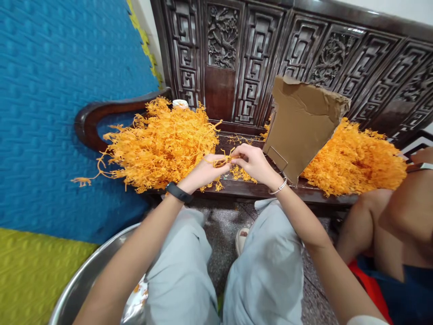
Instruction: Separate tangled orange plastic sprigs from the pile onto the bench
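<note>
My left hand [215, 166] is closed on a thin orange plastic sprig [221, 160], with strands sticking out past the thumb. Meeting it from the right, my right hand [248, 161] pinches the same sprig at its tip. Both hands hover over the dark wooden bench [252, 188]. A big heap of orange branching sprigs [162, 144] lies just left of my left hand. Below my right hand, a few loose orange pieces [241, 174] rest on the seat. The fingertips partly hide the point where the two hands meet.
A brown cardboard sheet [302, 126] stands upright on the bench, with a thin wire frame at its base. Behind it sits another orange heap [358, 158]. A person's bare leg [361, 216] is at right. A metal basin [84, 266] stands at lower left, beside blue foam mats [67, 113].
</note>
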{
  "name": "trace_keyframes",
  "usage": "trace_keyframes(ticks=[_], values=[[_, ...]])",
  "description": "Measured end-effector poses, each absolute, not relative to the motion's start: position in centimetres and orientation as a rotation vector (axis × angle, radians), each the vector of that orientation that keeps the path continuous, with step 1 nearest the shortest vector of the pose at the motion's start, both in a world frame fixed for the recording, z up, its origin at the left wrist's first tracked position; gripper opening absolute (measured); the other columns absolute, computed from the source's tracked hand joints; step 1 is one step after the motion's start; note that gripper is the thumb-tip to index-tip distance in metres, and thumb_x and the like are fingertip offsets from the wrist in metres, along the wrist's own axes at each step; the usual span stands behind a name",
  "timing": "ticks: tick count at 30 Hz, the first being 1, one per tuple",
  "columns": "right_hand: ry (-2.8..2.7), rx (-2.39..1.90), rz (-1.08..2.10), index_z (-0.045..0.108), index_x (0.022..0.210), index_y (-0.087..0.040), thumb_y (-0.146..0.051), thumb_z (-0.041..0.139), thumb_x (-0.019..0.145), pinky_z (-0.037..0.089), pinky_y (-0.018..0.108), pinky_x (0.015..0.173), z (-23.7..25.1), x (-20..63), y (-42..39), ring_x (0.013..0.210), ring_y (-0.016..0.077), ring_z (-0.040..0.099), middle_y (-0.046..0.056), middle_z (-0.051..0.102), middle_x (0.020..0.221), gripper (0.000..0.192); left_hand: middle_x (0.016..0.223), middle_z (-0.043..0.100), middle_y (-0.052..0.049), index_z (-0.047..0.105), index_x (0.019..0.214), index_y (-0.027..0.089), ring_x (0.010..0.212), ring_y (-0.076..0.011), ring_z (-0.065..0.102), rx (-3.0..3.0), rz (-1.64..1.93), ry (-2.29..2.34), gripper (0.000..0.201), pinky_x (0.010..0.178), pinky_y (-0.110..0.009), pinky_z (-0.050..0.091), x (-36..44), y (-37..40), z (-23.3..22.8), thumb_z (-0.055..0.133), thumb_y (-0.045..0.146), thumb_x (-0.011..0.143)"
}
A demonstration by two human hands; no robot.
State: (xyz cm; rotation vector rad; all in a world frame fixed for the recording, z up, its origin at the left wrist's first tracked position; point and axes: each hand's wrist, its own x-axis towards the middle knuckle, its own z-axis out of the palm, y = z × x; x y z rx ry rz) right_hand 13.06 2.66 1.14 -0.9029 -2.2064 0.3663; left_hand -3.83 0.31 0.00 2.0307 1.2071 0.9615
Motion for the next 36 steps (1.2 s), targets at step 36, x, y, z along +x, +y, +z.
trace_keyframes(ticks=[36], values=[[-1.457,0.463,2.119,0.039,0.071,-0.017,-0.019,0.054,0.079,0.037,0.014,0.032,1.0,12.8,1.5,0.033,0.0075,0.051,-0.002,0.064,0.056,0.018,0.023,0.019,0.007,0.022,0.035,0.017,0.020,-0.0034,0.026,1.112,0.922,0.166,0.053,0.032,-0.020,0.025,0.2,-3.8,2.2,0.063,0.034,0.063]])
